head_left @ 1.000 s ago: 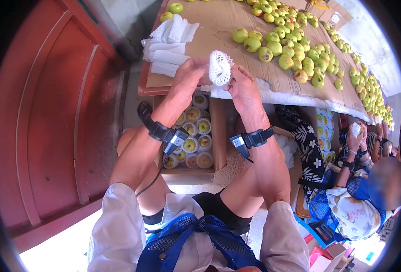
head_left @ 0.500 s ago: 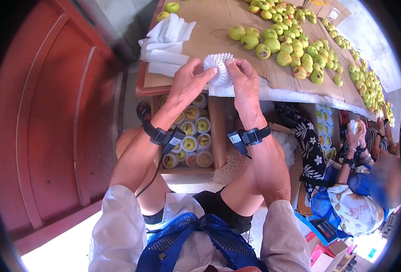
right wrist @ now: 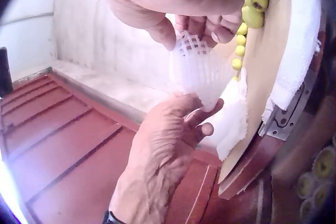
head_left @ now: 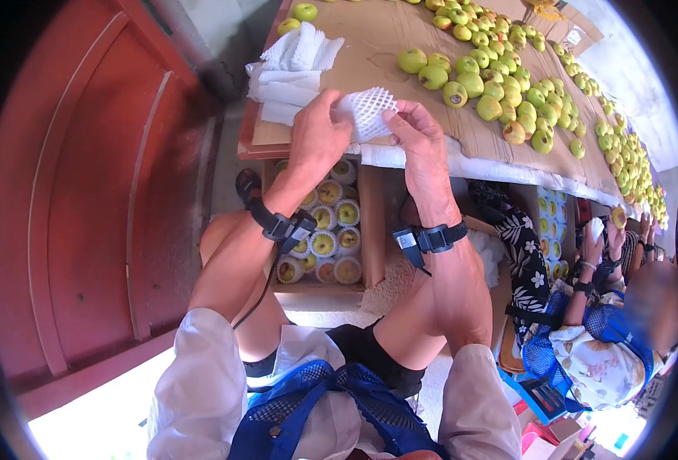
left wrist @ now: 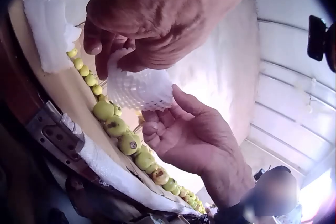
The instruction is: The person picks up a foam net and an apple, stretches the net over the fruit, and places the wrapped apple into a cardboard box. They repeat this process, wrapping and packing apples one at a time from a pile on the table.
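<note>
A white foam fruit net [head_left: 371, 113] is stretched between both hands above the table's near edge; no fruit shows through its mesh. My left hand [head_left: 320, 134] grips the closed-up end of the net, fingers curled round it. My right hand [head_left: 423, 149] pinches the wider, lattice edge between thumb and fingers. In the left wrist view the net [left wrist: 139, 88] spans from the left hand above to the right hand [left wrist: 197, 137] below. The right wrist view shows the net's open mesh edge [right wrist: 193, 45] at the right fingertips.
Flat white foam nets [head_left: 293, 80] lie on the cardboard-covered table [head_left: 370, 46] at left. Loose green apples [head_left: 500, 96] spread over its right side. Below stands a box of netted apples [head_left: 325, 218]. A red door [head_left: 86, 199] is at left; another person [head_left: 592, 330] sits at right.
The net was bunched and upright, then rounded between both thumbs; now it lies sideways, drawn out between the hands. The person at right has moved their hands apart.
</note>
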A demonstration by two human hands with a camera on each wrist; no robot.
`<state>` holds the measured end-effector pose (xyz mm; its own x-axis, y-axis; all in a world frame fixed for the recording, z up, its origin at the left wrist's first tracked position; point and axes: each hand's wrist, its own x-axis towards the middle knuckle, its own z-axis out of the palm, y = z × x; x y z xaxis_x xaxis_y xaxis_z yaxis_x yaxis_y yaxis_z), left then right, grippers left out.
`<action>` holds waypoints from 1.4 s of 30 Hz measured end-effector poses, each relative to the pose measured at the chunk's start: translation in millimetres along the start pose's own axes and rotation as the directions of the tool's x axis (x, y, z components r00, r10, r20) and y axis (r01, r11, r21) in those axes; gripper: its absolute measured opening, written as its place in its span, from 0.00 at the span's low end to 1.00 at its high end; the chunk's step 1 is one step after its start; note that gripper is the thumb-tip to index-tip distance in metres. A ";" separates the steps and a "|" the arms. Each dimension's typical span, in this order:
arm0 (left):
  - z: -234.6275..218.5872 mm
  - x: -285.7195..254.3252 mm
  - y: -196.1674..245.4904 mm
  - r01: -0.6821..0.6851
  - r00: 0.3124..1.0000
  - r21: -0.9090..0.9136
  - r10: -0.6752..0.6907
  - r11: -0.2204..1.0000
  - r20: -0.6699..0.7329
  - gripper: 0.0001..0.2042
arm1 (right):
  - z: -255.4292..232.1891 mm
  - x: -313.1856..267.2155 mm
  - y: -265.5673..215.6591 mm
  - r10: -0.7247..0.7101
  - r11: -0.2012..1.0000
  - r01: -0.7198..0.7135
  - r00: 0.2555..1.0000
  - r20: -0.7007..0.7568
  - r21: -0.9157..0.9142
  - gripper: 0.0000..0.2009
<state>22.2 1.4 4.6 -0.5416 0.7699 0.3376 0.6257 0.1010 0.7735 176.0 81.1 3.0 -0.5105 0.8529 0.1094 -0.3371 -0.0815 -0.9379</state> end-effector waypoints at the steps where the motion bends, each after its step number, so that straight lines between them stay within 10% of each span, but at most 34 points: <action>1: -0.3 -0.1 2.1 -0.002 1.000 -0.038 0.003 0.999 0.013 0.12 | -1.1 0.5 1.5 0.020 1.000 -0.020 1.000 0.009 0.000 0.07; 10: 0.2 0.5 -1.1 -0.174 0.979 0.092 0.182 0.980 -0.095 0.12 | 3.5 -2.8 -7.6 0.029 0.979 -0.045 0.996 0.084 0.197 0.09; 22: -6.2 -1.1 10.4 -0.312 0.947 -0.095 0.301 0.945 -0.109 0.16 | -0.5 -3.2 -14.9 0.462 0.859 -0.495 0.859 0.220 0.130 0.09; 37: -1.6 -0.2 12.3 -0.155 0.988 -0.318 0.143 0.935 -0.060 0.19 | -8.6 -4.2 -17.0 0.362 0.889 -0.426 0.878 0.313 0.168 0.13; 42: -5.2 -3.4 14.1 -0.368 0.930 -0.155 0.364 0.917 -0.054 0.18 | 10.7 -17.3 -37.1 0.171 0.971 -0.149 0.979 0.107 -0.186 0.16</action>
<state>29.9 -3.1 17.1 -0.3063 0.7183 0.6247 0.6861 -0.2884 0.6680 188.8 63.9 39.4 -0.6424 0.7662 -0.0179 -0.1041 -0.1104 -0.9884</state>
